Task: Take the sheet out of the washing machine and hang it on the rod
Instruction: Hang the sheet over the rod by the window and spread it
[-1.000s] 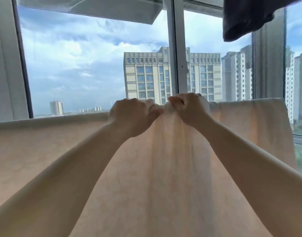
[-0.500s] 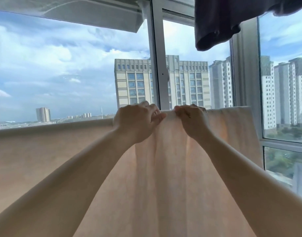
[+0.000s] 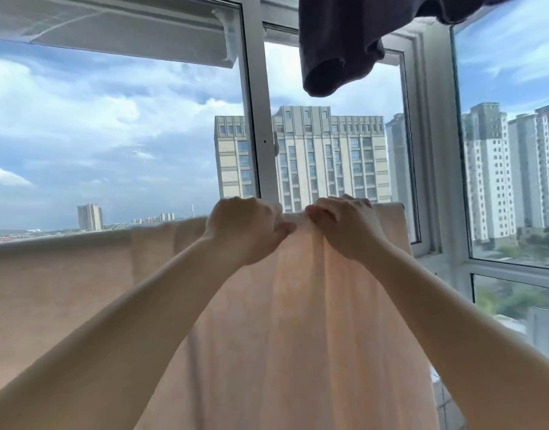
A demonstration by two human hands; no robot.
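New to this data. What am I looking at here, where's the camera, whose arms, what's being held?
There is no robot: a person wears one wide-angle camera on the head, so the single view looks along their own bare arms. The left hand and the right hand sit close together, each pinching the top edge of a pale peach fabric sheet. The sheet hangs draped in front of a white-framed window, with folds bunched between the hands. The rod under it is hidden by the cloth. A dark grey garment hangs above, at the top of the view. Tall buildings stand outside.
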